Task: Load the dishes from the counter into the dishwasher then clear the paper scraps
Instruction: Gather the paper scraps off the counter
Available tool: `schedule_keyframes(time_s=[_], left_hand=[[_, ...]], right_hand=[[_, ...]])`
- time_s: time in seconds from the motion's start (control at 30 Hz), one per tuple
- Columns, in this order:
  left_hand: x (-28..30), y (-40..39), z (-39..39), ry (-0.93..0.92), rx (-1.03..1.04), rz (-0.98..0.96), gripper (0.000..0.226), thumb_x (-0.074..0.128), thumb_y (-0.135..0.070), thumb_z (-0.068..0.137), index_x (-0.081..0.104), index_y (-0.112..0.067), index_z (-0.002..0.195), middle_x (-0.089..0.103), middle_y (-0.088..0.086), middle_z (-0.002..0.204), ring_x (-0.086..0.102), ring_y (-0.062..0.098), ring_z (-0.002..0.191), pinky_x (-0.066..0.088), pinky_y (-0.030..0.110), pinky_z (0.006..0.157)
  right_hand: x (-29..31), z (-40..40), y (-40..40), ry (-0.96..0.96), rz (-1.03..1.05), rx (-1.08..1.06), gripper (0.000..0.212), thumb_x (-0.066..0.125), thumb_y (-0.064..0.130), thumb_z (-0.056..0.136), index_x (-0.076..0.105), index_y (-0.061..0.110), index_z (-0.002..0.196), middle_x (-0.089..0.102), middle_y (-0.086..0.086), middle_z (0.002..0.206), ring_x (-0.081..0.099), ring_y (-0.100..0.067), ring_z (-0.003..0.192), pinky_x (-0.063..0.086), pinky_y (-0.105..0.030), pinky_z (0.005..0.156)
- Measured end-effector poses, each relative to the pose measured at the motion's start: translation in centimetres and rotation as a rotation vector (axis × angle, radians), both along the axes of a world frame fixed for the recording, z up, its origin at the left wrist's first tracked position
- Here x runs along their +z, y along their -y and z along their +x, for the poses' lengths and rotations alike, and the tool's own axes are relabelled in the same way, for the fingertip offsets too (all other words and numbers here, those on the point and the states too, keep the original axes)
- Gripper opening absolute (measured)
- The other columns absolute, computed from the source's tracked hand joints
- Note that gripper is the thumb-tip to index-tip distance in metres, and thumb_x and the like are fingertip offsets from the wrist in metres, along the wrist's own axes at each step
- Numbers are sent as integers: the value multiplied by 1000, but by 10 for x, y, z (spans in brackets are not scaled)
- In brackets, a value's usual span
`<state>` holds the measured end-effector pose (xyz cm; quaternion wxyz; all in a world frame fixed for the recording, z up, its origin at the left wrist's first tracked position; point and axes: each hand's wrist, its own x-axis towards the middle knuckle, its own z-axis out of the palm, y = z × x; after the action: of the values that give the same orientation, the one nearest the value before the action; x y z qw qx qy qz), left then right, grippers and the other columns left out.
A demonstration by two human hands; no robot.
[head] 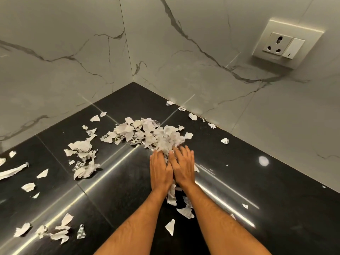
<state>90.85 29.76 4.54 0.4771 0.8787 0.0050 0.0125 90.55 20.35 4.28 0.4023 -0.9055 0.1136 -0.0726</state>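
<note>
Torn white paper scraps lie heaped in the corner of a black stone counter. My left hand and my right hand are side by side, palms down, fingers together, cupped over a bunch of scraps. Paper shows beyond the fingertips and under the wrists. More scraps lie in a second clump to the left and scattered toward the near left. No dishes or dishwasher are in view.
Marble-look walls meet at the back corner. A wall socket with a switch sits high on the right wall. A few small scraps lie along the right wall's base.
</note>
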Motion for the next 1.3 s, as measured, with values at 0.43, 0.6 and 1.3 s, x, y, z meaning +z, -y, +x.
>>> schedule_keyframes(time_s=[0.43, 0.6, 1.3], left_hand=[[50, 25, -1, -197, 202, -806, 29, 50, -4, 102, 63, -16, 125, 68, -4, 113, 67, -1, 96, 53, 12, 81], [65, 26, -14, -171, 221, -817, 31, 51, -4, 101, 65, -12, 128, 70, 0, 116, 66, 0, 99, 53, 12, 81], [120, -104, -179, -68, 137, -877, 30, 49, -5, 100, 71, -12, 118, 74, 6, 104, 68, 13, 90, 54, 17, 72]], right_hand=[[36, 6, -19, 143, 1079, -189, 25, 67, 6, 96, 73, 3, 119, 76, -9, 114, 70, -23, 113, 55, -29, 96], [55, -8, -19, 160, 1138, -163, 24, 67, 5, 95, 73, -1, 118, 76, -11, 111, 71, -25, 110, 57, -26, 91], [120, -178, -147, 250, 1212, -90, 17, 62, 3, 97, 77, 9, 102, 78, -10, 99, 72, -19, 91, 58, -23, 76]])
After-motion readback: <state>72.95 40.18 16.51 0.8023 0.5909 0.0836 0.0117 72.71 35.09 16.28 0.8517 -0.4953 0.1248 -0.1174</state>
